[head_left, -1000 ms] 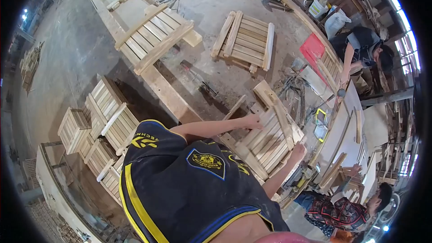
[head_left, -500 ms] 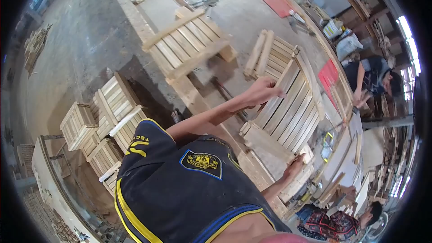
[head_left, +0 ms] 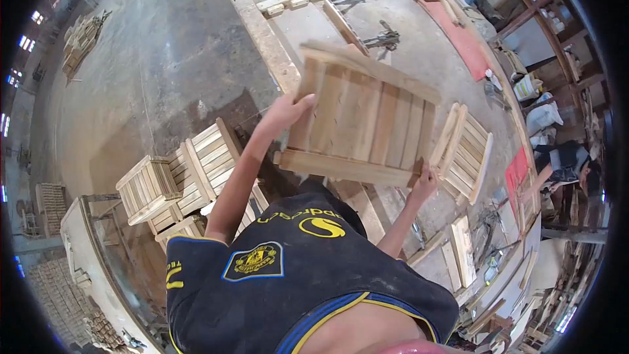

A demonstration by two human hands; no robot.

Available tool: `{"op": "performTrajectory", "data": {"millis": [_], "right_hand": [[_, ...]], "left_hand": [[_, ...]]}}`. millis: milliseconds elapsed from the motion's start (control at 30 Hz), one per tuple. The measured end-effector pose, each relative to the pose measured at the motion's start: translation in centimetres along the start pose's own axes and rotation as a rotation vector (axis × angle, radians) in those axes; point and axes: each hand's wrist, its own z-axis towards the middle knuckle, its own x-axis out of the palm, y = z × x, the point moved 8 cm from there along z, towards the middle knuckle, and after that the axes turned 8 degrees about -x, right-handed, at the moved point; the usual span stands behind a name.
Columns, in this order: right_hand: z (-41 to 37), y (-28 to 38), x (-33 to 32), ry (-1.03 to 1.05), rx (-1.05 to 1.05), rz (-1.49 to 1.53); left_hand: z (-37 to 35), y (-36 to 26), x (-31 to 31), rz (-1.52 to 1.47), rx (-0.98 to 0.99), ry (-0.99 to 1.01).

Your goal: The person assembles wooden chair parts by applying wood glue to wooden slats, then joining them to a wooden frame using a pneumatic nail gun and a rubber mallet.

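Grip on slatted panel [head_left: 367, 118], now higher.

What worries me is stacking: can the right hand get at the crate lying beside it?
Probably not: the right hand grips the lifted slatted panel, though the crate lies close.

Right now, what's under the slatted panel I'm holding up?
The slatted panel, held by the left hand and right hand, hangs above the grey workbench. Another slatted piece shows past its right edge. Whatever lies on the bench directly beneath is covered.
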Motion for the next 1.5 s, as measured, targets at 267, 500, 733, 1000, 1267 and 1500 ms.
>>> {"op": "performTrajectory", "data": {"millis": [267,500,733,1000,1267,1500], "right_hand": [[-2.1,6.3,20.0,0.271,-0.205,-0.37],[-3.1,7.9,33.9,0.39,-0.205,-0.488],[-1.6,5.5,46.3,0.428,-0.102,-0.462],[-0.5,-0.1,64.2,0.548,0.143,-0.39],[1.2,-5.2,78.7,0.503,0.191,-0.361],[2.5,-8.3,80.1,0.622,0.245,-0.348]], "left_hand": [[8.1,15.8,-12.2,-0.876,-0.462,-0.233],[17.1,18.1,-22.0,-0.889,-0.405,-0.358],[25.3,16.7,-29.7,-0.697,-0.435,-0.358],[35.0,16.2,-39.3,-0.901,-0.447,-0.37],[46.7,16.6,-49.0,-0.439,-0.587,-0.756],[50.9,18.1,-50.9,-0.102,-0.789,-0.814]]}}
